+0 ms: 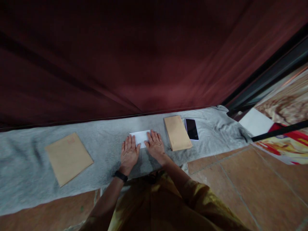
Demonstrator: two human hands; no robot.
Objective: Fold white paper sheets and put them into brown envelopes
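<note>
A small white sheet of paper point(141, 137), perhaps folded, lies flat on a grey cloth point(106, 141). My left hand point(129, 153) rests flat over its left side, fingers stretched forward. Over the right side lies my right hand point(155, 144), fingers spread and palm down. The two thumbs point towards each other near the paper's front edge. Just right of my right hand is a stack of brown envelopes point(178, 133). Farther off to the left, a brown envelope point(69, 158) with a faint red print lies flat.
A phone point(192, 129) with a dark screen lies beside the right-hand envelopes. Behind the cloth hangs a dark red curtain point(154, 73). Brown floor tiles point(252, 179) show in front. At the right are a black bar point(279, 131) and a colourful printed sheet point(286, 146).
</note>
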